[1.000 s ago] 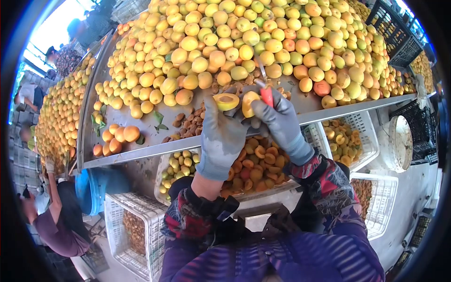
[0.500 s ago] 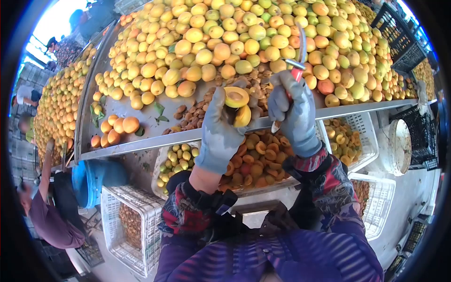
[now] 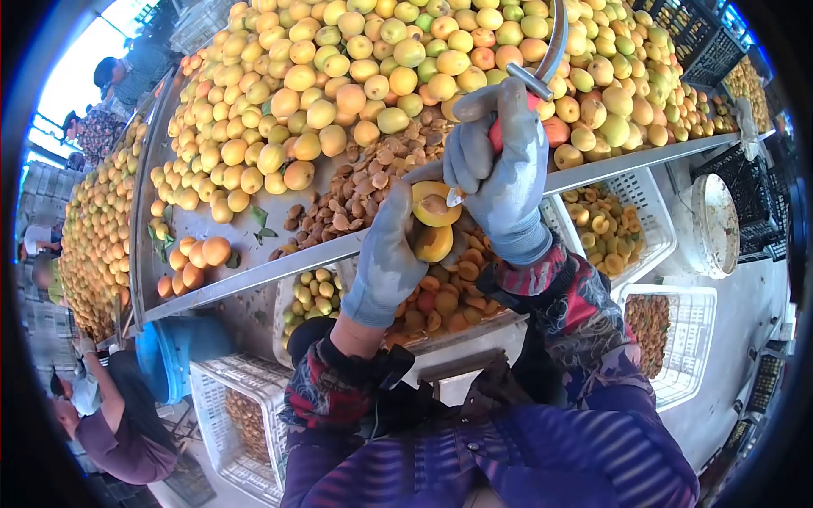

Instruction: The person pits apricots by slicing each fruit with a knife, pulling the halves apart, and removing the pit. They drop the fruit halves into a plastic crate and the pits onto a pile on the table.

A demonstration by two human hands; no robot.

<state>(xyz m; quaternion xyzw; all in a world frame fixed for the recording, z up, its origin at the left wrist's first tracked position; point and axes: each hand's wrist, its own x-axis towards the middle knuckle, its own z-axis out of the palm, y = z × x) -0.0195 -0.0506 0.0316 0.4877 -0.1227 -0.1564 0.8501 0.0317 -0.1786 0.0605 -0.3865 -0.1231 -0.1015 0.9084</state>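
My left hand [image 3: 389, 250], in a grey-coated glove, holds a split apricot [image 3: 434, 222] above the table's front edge. Its two halves show their yellow cut faces, and the upper one has a brownish middle where the pit sits. Gloved likewise, my right hand [image 3: 500, 173] is wrapped round the red handle of a curved knife [image 3: 555, 51], blade pointing up and away. A small pale tip [image 3: 455, 196] at the handle's lower end meets the upper half, close to its middle. Brown apricot pits [image 3: 373, 173] lie heaped just beyond my hands.
Whole apricots [image 3: 322, 85] cover the metal table [image 3: 199, 195]. Below its rim [image 3: 254, 282] stand a crate of apricot halves [image 3: 605, 224], a white crate of pits [image 3: 246, 372], a blue bucket [image 3: 174, 351] and a white bucket [image 3: 716, 224]. A person [image 3: 118, 432] works at left.
My right hand has moved left and toward me, bringing the handle's lower tip onto the apricot. My left hand has turned the cut face more toward view. The camera view has shifted slightly.
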